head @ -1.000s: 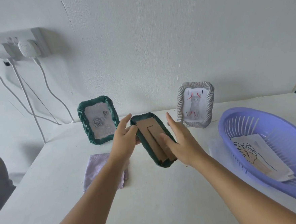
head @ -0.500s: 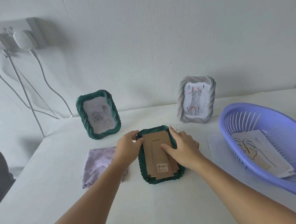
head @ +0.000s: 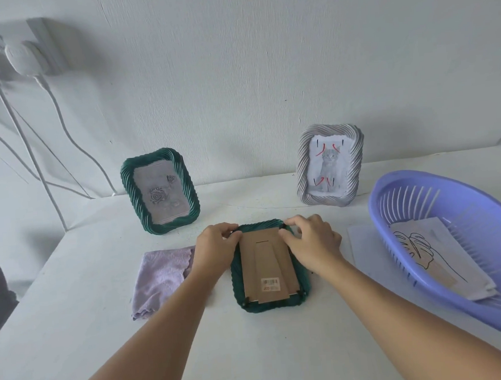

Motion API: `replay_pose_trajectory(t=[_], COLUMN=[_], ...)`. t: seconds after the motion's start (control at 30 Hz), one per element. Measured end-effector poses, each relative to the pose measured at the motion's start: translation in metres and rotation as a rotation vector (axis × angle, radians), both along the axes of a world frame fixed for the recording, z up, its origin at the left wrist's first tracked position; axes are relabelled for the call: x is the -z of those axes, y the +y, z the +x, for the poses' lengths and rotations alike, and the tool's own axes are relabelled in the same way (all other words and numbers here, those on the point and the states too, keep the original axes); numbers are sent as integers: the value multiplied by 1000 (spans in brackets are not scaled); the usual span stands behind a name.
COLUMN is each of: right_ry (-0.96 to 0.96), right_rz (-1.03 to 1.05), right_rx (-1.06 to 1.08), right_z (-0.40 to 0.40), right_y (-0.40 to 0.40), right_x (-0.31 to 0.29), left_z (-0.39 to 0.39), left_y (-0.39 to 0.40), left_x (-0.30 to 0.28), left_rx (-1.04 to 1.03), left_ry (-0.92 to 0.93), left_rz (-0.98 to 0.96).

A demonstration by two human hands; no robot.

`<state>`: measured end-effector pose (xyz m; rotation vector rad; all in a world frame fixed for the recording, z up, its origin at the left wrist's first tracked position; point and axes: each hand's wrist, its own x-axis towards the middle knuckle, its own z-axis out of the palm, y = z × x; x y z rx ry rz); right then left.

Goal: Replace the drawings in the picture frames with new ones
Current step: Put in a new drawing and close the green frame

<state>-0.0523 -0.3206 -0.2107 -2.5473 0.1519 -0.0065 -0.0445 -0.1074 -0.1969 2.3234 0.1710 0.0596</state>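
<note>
A white table [head: 75,335] stands against a white wall [head: 264,70]. A green frame [head: 269,305] lies face down at the near centre of the table, its brown cardboard backing [head: 266,266] facing up with a barcode label near the near edge.

The left hand [head: 214,247] rests at the far left corner of the face-down frame, fingers curled, fingertips pinching at the frame's edge beside the backing. The right hand [head: 312,242] rests at the far right corner, fingers curled, thumb and forefinger pinching at a small dark clip on the rim. Whether either clip is turned cannot be told.

Just left of the face-down frame, partly under the left forearm, lies a folded lilac cloth [head: 160,276]. To the right, a white sheet [head: 366,250] lies flat on the table, partly under a purple plastic basket [head: 392,197]. Inside the basket lies a leaf drawing [head: 419,249] on paper, over a further piece of brown card.

Far left, a second green frame [head: 130,186] stands upright, tilted back, holding a rose drawing [head: 160,193]. Far right, a grey-white frame [head: 304,168] stands near the wall, holding a cat drawing [head: 329,163] with red marks.

At the upper left, a wall socket [head: 5,52] carries white plugs, with white cables [head: 60,120] hanging down behind the table.
</note>
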Motion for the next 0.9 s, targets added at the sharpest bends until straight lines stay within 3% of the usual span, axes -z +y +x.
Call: replay_pose_trajectory(t=[0.37, 0.9], right_ry=[-24, 18], right_rz=[37, 60], right_rx=[174, 146], right_z=[23, 25], right_y=[11, 7], right_x=[3, -1], left_z=[1, 4], left_y=[-2, 9], left_x=[-1, 5], left_rx=[6, 93], left_ry=[-20, -31], left_rz=[31, 108])
